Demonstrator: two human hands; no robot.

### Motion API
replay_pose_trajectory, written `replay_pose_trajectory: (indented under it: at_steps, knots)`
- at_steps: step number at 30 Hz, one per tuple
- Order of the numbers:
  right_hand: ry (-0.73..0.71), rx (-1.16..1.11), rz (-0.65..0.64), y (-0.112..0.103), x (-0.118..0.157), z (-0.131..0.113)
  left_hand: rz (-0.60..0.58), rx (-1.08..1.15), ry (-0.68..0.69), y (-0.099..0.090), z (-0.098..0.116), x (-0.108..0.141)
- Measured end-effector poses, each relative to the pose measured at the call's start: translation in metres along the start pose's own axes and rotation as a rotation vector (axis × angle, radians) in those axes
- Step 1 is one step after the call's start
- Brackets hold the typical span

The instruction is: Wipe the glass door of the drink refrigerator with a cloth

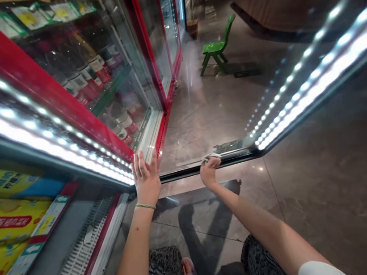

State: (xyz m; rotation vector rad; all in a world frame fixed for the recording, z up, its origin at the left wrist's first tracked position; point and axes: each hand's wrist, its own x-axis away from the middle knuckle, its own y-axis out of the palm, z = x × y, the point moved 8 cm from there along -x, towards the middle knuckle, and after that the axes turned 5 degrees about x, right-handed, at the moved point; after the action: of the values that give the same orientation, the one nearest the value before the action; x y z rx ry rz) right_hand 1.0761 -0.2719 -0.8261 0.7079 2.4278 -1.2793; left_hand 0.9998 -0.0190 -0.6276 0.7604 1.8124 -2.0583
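A glass cooler door with bright light strips up both sides stands open in front of me. My left hand lies against the lower left corner of the door, fingers stretched out and spread over the glass. My right hand is closed round a pale, bunched cloth, which touches the glass at the bottom black rim. Most of the cloth is hidden in the fist. Through the pane shows the dark reflection of the cloth and rim.
At left, the open cooler has yellow packets above a white wire rack. Beyond stands a red-framed cooler with bottles. A green chair is on the tiled floor. My knees are below my arms.
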Motion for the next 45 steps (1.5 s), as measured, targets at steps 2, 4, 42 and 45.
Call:
replay_pose_trajectory:
  at_steps: [2,4,42,45]
  knots:
    - [-0.171,-0.030,-0.137,0.030,0.032,-0.051,-0.003,-0.029,-0.018,-0.003,-0.013,0.002]
    - [-0.350,-0.060,-0.254,0.051,0.057,-0.094,-0.014,-0.052,-0.036,-0.006,-0.025,0.005]
    - [-1.437,0.002,-0.535,0.095,0.122,-0.271,0.213,0.214,-0.228,-0.105,-0.143,0.041]
    - [-1.406,0.130,-0.490,0.085,0.106,-0.318,0.289,0.251,-0.253,-0.118,-0.146,0.044]
